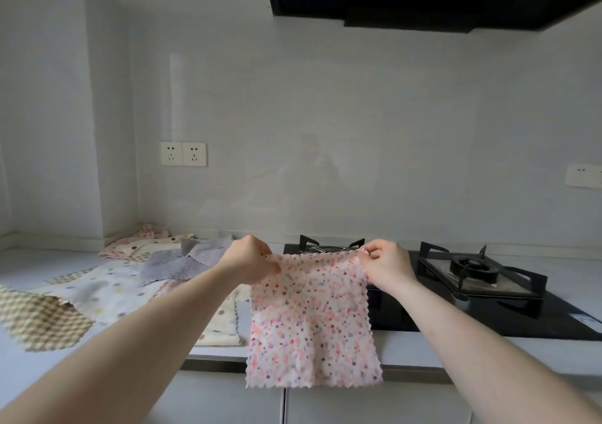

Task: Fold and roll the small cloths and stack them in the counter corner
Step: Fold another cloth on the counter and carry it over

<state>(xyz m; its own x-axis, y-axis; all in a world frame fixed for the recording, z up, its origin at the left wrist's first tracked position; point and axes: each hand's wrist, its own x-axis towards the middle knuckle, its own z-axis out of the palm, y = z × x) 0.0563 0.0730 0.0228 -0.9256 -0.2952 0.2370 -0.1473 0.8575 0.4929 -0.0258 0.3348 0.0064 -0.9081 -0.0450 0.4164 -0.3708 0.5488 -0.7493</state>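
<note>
Both forearms extend forward; the left hand and right hand each pinch a top corner of the pink spotted cloth, which hangs flat in the air before the counter edge. Recommended: keep the top edge taut and level, then lower it onto bare counter before folding. Unfolded cloths lie spread toward the corner, beside the hob. No legible writing is visible.

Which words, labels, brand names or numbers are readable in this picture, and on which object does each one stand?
None can be read.
Small label on the gas stove near its front right corner: too blurred to read.
Wall sockets: only slots, no text.
Spotted cloth: only a pattern.
</note>
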